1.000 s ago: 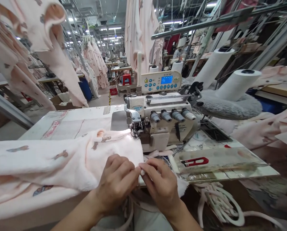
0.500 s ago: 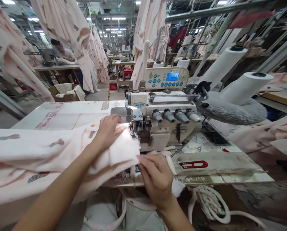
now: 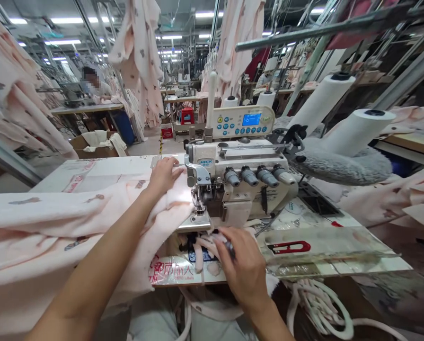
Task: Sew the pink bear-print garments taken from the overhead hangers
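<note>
Currently the left hand (image 3: 164,177) lies spread, palm down, on the pink printed fleece garment (image 3: 91,222), which runs across the sewing table (image 3: 101,170) up to the presser foot (image 3: 198,201) of the JACK overlock machine (image 3: 240,175). Right hand (image 3: 242,267) curls over loose pale fabric strips (image 3: 207,248) in front of the machine, fingers bunched; whether it pinches them or the small dark item (image 3: 229,248) at its fingertips cannot be told

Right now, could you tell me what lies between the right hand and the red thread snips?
The head view shows a clear plastic sheet's edge between right hand and thread snips.
</note>
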Demonstrator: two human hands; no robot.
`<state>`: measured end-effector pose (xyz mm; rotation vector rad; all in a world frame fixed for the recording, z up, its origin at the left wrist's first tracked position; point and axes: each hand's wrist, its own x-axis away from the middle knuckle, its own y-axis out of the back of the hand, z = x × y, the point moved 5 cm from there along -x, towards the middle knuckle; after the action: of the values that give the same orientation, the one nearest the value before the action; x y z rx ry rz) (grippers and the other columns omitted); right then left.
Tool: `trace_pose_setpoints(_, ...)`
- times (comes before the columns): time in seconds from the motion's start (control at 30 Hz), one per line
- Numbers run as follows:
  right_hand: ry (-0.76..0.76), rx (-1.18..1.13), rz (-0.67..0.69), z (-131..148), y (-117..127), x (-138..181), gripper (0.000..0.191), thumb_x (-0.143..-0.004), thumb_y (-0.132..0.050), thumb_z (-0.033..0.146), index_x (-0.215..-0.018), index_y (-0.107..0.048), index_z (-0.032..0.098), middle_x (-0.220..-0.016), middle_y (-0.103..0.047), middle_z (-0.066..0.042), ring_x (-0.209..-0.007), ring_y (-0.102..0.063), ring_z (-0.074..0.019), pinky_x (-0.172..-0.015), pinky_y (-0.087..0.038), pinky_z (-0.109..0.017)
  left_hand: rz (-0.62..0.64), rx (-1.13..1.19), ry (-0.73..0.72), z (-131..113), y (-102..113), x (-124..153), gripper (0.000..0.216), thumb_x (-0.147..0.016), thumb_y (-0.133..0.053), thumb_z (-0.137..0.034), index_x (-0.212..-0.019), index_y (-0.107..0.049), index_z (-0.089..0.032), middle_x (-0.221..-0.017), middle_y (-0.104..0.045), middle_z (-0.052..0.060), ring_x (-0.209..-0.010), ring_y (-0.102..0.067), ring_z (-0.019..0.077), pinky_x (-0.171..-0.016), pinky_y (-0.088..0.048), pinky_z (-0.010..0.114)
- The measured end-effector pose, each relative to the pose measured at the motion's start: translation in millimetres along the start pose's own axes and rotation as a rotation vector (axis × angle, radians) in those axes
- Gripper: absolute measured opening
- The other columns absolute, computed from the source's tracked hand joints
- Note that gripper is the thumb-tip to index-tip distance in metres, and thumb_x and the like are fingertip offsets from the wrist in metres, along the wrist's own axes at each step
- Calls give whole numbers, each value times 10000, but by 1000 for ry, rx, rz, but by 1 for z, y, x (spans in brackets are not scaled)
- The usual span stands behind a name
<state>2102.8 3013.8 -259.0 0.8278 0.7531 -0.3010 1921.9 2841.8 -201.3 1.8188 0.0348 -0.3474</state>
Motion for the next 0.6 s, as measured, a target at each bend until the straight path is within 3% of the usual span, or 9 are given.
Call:
trace_pose_setpoints(0.13,1,123,179,1,-24,35,598,-831,-432,610,-1143,-490,102,-1010,-593,-145,-910,-520,-279,-773,-386,-415,27,-18,96,10,1,-17,354,-879,-391,-326,-1170,-481,-146,-1171,-546,157,-1060,-515,285,-829,-409,362)
trace_pose_setpoints(0.23,22,189,235,5,-39,41,564,-829,-467,578,-1158,-499,121,-1102,-565,-158,-1006,-491,-304,-874,-315,-463,43,-26,184,26,9,-5,422,-883,-356,-392,-1193,-470,-129,-1073,-603,191,-981,-567,323,-779,-419,401)
trace_pose_setpoints(0.37,88,162,337,6,-50,38,257,-882,-464,308,-1094,-551,194,-1033,-582,-92,-897,-509,-250,-825,-338,-416,15,-12,257,52,28,60,467,-883,-309,-462,-1222,-438,-168,-1015,-640,149,-938,-593,307,-737,-426,371)
trace_pose_setpoints(0.47,150,134,305,2,-52,37,234,-913,-364,193,-988,-585,179,-878,-588,-74,-790,-506,-222,-712,-376,-355,48,70,281,58,39,120,449,-873,-305,-497,-1183,-434,-200,-1023,-636,100,-865,-608,263,-702,-422,337)
trace_pose_setpoints(0.53,182,92,235,1,-50,38,274,-927,-316,170,-973,-586,158,-807,-578,-69,-739,-513,-202,-667,-396,-322,158,119,220,46,43,149,417,-873,-288,-509,-1055,-498,-198,-952,-644,77,-797,-603,237,-679,-411,324)
trace_pose_setpoints(0.6,215,29,164,3,-45,40,271,-931,-315,166,-1003,-574,138,-748,-569,-53,-686,-534,-175,-617,-416,-283,295,163,71,19,44,164,411,-885,-265,-488,-871,-545,-187,-857,-643,61,-750,-587,202,-656,-395,297)
